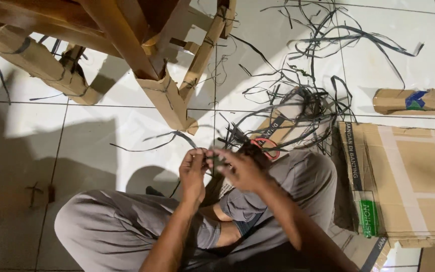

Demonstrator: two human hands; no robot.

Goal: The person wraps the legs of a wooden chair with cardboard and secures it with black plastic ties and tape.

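White tiled floor [101,136] — bare at left, flattened cardboard [409,186] right — left hand [193,171] and right hand [240,168] both pinched on a dark strap [213,160].

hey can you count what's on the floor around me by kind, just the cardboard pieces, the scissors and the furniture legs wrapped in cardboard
Flat cardboard sheets: 1
Rolled cardboard pieces: 1
Scissors with red handles: 1
Cardboard-wrapped furniture legs: 3
Total: 6
The loose black strapping is too tangled to count.

Probably a home unpacking spot, white tiled floor [101,136], flattened cardboard [409,186], cut straps [308,100]
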